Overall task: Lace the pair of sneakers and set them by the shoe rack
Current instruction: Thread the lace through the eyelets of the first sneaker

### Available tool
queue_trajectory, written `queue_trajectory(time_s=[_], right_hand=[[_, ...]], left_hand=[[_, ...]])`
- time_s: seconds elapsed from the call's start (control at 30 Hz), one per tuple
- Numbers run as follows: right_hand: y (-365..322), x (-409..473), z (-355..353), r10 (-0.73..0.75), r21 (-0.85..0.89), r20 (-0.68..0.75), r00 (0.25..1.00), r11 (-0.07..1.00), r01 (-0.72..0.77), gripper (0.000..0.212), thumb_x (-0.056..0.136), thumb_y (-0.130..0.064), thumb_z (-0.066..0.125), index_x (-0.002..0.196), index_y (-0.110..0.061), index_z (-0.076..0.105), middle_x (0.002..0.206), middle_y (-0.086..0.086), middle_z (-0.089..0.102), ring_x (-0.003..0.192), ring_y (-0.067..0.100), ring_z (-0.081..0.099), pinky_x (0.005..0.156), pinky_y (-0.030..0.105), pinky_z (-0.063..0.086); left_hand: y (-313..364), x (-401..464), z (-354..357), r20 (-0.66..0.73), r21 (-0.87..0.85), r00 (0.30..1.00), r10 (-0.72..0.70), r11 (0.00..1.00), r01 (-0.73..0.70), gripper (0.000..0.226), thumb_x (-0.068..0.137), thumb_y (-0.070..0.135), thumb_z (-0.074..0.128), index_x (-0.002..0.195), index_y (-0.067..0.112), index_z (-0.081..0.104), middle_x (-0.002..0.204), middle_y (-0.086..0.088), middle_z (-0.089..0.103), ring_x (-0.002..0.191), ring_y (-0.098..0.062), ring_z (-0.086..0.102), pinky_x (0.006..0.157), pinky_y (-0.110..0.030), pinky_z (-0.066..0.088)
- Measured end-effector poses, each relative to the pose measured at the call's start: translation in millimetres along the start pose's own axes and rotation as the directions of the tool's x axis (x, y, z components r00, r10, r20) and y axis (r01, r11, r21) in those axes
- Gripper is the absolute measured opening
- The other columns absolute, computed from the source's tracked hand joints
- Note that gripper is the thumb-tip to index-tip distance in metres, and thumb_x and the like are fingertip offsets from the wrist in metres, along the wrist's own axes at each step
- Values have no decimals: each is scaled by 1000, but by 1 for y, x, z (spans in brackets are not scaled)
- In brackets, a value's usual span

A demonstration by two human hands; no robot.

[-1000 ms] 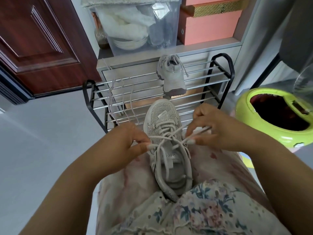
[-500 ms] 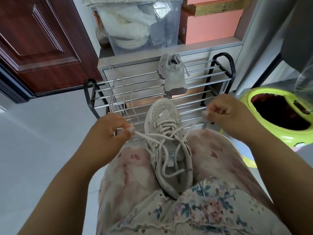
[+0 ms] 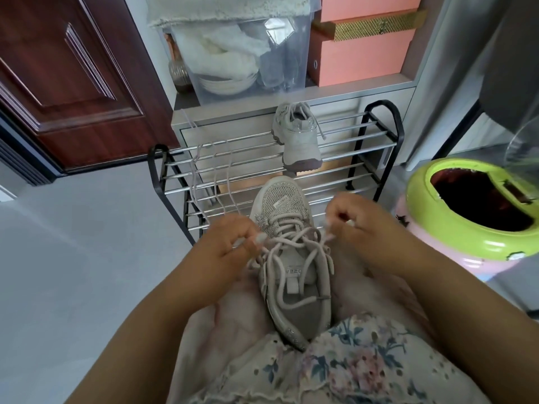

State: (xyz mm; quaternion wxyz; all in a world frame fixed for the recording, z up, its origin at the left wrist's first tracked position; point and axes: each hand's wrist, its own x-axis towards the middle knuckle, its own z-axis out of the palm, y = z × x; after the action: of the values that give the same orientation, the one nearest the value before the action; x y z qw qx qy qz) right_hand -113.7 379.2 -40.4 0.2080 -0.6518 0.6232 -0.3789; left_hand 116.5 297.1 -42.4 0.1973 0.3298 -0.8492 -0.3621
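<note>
Right now a grey mesh sneaker with rhinestone trim (image 3: 288, 258) lies on the person's lap, toe toward the black-framed shoe rack with chrome bars (image 3: 376, 132). The left hand (image 3: 230, 252) pinches one pale lace end, and the right hand (image 3: 358, 228) pinches the other (both fingers curled tight). Its matching grey sneaker (image 3: 297, 138) sits at the rack's top tier, a loose white lace (image 3: 195, 167) draped near the left edge.

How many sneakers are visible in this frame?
2. One sneaker lies on the person's lap between both hands; the other sneaker sits on the shoe rack top shelf. None seems hidden.
</note>
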Motion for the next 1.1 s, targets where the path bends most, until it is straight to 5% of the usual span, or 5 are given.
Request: queue_trajectory(time_s=[0.2, 0.5, 0.83, 0.97, 1.1], right_hand=[[9, 1, -26, 338, 256, -389, 857, 933, -252, 29, 92, -31, 55, 67, -19, 50, 64, -3, 46, 50, 2, 37, 55, 27, 31], [-5, -5, 2, 126, 59, 135, 983, 989, -135, 15, 74, -34, 77, 79, -25, 66, 76, -6, 63, 68, 5, 57, 63, 21, 45], [-4, -1, 1, 246, 415, -178, 953, 897, -154, 19, 87, -12, 62, 72, -13, 52, 59, -11, 63, 57, -1, 55, 59, 11, 43], [-5, 6, -13, 288, 897, -82, 954, 439, -55, 14, 81, -12, 52, 75, -6, 41, 72, 10, 71, 69, 26, 70, 67, 32, 59], [-6, 4, -6, 273, 919, -15, 962, 384, -94, 22, 78, -3, 58, 64, -7, 42, 64, 13, 66, 61, 27, 69, 61, 37, 59]], left_hand=[[10, -6, -14, -427, -314, 823, -375, 915, 254, 28, 98, 26, 47, 85, 6, 62, 87, -23, 60, 61, -6, 46, 52, -14, 40], [22, -7, 20, -71, -166, 978, -197, 969, 183, 15, 86, 40, 64, 81, 26, 63, 76, 9, 65, 64, -1, 56, 58, -15, 44], [15, -3, 6, -305, -190, 907, -292, 951, 243, 24, 90, 32, 58, 73, 15, 60, 67, 1, 66, 62, -5, 62, 52, -17, 50], [18, 2, 0, -193, -836, 854, -484, 537, 116, 32, 98, 25, 42, 83, 0, 54, 72, -9, 69, 80, -24, 73, 73, -31, 59], [18, 7, -4, -167, -961, 852, -497, 275, -28, 35, 101, 17, 36, 69, 10, 45, 55, -1, 51, 46, -9, 52, 59, -28, 57]])
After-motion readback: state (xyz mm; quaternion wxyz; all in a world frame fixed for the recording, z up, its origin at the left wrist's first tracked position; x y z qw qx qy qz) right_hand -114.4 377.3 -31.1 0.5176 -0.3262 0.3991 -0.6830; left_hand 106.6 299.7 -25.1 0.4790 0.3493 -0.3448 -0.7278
